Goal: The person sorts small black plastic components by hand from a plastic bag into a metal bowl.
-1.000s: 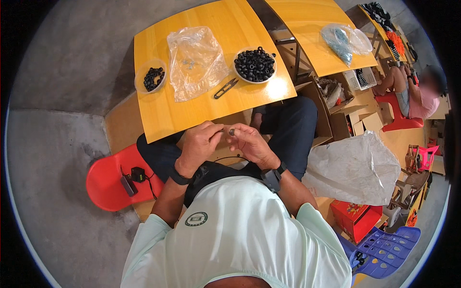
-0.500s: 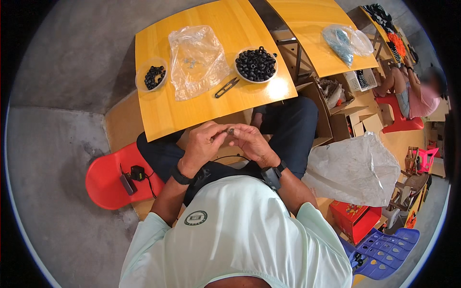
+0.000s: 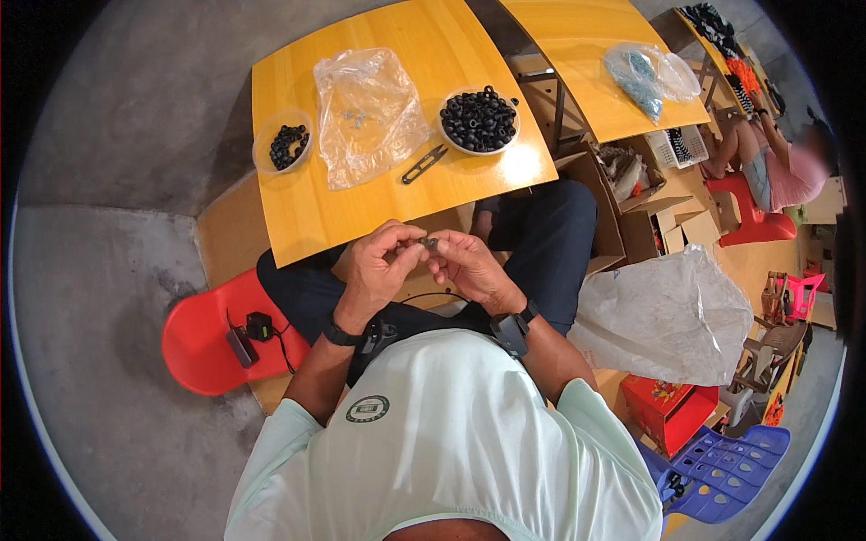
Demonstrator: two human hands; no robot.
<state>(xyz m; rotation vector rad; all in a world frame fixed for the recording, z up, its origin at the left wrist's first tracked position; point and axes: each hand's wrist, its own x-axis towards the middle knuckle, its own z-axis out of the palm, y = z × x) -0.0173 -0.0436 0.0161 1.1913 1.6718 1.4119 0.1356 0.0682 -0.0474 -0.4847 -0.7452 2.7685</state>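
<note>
My left hand and my right hand meet above my lap, just off the near edge of the yellow table. Both pinch one small dark piece between thumbs and fingertips; it looks like a little black ring or bead, mostly covered by the fingers. On the table, a clear bowl at left holds some black rings. A fuller white bowl at right is heaped with black rings. Thread snips lie between the bowls, beside a clear plastic bag with small pale bits on it.
A red stool with a black device stands at my left. On my right are cardboard boxes, a white sack, a red box and a blue plastic chair. A second yellow table bears bags; another person sits beyond.
My fingers have shifted slightly around the small dark piece, and more of it shows between the fingertips. The other person has moved a little.
</note>
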